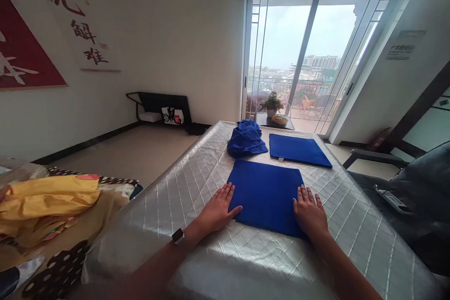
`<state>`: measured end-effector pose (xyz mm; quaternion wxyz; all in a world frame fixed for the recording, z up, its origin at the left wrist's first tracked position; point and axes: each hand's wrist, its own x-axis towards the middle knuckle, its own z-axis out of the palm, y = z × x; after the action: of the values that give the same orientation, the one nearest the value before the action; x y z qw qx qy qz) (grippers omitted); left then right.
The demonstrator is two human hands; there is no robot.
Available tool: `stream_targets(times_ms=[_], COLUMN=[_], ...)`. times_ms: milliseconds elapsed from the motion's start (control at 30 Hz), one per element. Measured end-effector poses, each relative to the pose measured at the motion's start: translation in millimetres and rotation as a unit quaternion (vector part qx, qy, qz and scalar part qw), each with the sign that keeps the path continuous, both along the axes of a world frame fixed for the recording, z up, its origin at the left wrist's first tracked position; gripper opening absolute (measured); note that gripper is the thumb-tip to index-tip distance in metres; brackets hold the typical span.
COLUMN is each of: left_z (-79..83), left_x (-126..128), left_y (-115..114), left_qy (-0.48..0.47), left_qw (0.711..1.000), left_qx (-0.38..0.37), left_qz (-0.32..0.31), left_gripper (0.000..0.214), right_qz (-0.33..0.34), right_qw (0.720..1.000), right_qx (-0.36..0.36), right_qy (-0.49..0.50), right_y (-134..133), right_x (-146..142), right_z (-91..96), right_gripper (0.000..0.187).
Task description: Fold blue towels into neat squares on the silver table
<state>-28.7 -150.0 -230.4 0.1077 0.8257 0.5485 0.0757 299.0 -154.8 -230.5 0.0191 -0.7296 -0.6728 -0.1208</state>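
Observation:
A flat blue cloth (266,197), roughly rectangular, lies on the silvery quilted cover (168,197) in front of me. My left hand (221,206) rests on its left edge, fingers stretched out and thumb apart, with a small pale tag by the near left corner. On the opposite edge lies my right hand (311,211), its fingers extended and slightly spread. Neither hand grips anything. Beyond is a second flat blue cloth (298,149) with a white tag on its near edge. Left of that one sits a crumpled heap of blue cloth (247,139).
Yellow fabric (52,197) and brown dotted bedding lie at the lower left. A dark armchair (418,197) with a remote control (393,198) stands on the right. Past the cover's far end, a small table (286,124) holds a potted plant (272,103) before the glass doors.

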Motion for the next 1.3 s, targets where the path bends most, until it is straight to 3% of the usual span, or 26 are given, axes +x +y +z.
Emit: stream_targets(times_ms=[133,267,533,633,800,900,967,1100,1200,1300], left_z=[-1.1,-3.4,1.9,3.9,8.4,8.1,5.2,0.3,-0.7,-4.2], left_x=[1,1,4,32,115,154,166,145,95,38], left_y=[1,1,-1,-5,-6,-4,-4,-3,1,2], left_qy=[-0.011,-0.006,0.024,0.017,-0.030,-0.058,-0.068,-0.058,-0.030,-0.001], left_qw=[1.000,1.000,1.000,0.998,0.972,0.963,0.963,0.965,0.976,0.993], left_qx=[0.003,0.013,0.003,0.007,0.033,0.051,0.058,0.048,0.025,0.008], left_qz=[-0.003,-0.001,-0.015,-0.065,-0.231,-0.258,-0.254,-0.250,-0.214,-0.116], left_gripper=[0.088,0.089,0.088,0.085,0.080,0.079,0.077,0.072,0.071,0.071], right_qz=[0.048,0.027,-0.006,-0.005,0.000,0.013,0.015,0.016,0.021,0.014], right_qw=[0.998,0.992,0.987,0.988,0.991,0.992,0.992,0.992,0.993,0.992], right_qx=[-0.040,-0.094,-0.123,-0.126,-0.110,-0.102,-0.101,-0.095,-0.092,-0.101], right_qy=[0.027,0.084,0.104,0.092,0.074,0.067,0.074,0.078,0.075,0.080], right_y=[-35,-60,-62,-62,-64,-66,-67,-68,-69,-68], right_x=[1,2,-3,-4,-3,-1,-1,-1,-2,-2], right_z=[-6.3,-15.8,-11.5,-11.7,-12.8,-12.9,-12.7,-11.8,-11.4,-11.8], right_gripper=[0.064,0.069,0.070,0.069,0.067,0.064,0.063,0.063,0.063,0.063])
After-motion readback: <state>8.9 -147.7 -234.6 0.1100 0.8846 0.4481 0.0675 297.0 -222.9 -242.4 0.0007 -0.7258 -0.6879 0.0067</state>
